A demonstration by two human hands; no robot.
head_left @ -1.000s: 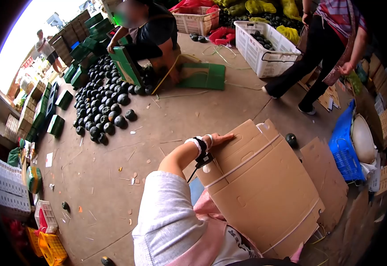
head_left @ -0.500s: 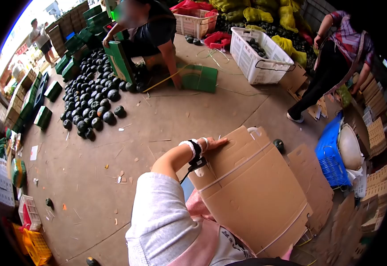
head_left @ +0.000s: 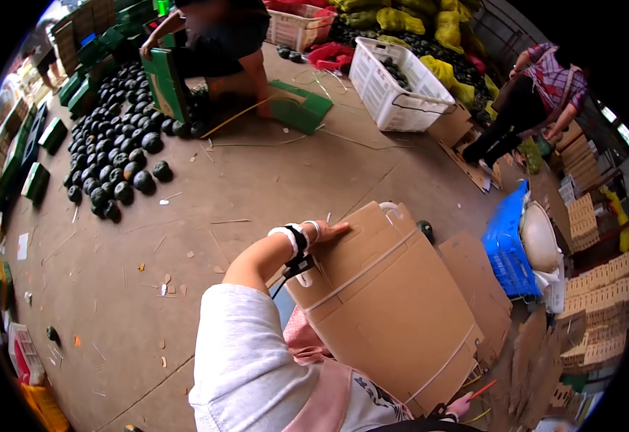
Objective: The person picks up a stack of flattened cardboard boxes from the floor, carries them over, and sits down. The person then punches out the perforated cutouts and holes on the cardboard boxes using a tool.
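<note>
A flat bundle of brown cardboard (head_left: 394, 309), bound with pale straps, leans against my body. My left hand (head_left: 329, 230), with a white-and-black band and a bracelet at the wrist, lies on its upper left edge, fingers stretched out over the cardboard. Low in the view, beside the bundle's bottom right corner, my right hand (head_left: 460, 405) is only partly visible, closed on a thin red object (head_left: 483, 389) that points up and right.
Dark green squashes (head_left: 113, 151) are heaped at upper left by a crouching person (head_left: 235, 36) with green boxes. A white crate (head_left: 394, 86) is behind; another person (head_left: 538, 101) bends at right. A blue basket (head_left: 509, 252) and loose cardboard (head_left: 480, 288) lie right.
The view has shifted, so the surroundings sit further left. My right hand and the red object have come into sight. The person on the right has moved away and bent down.
</note>
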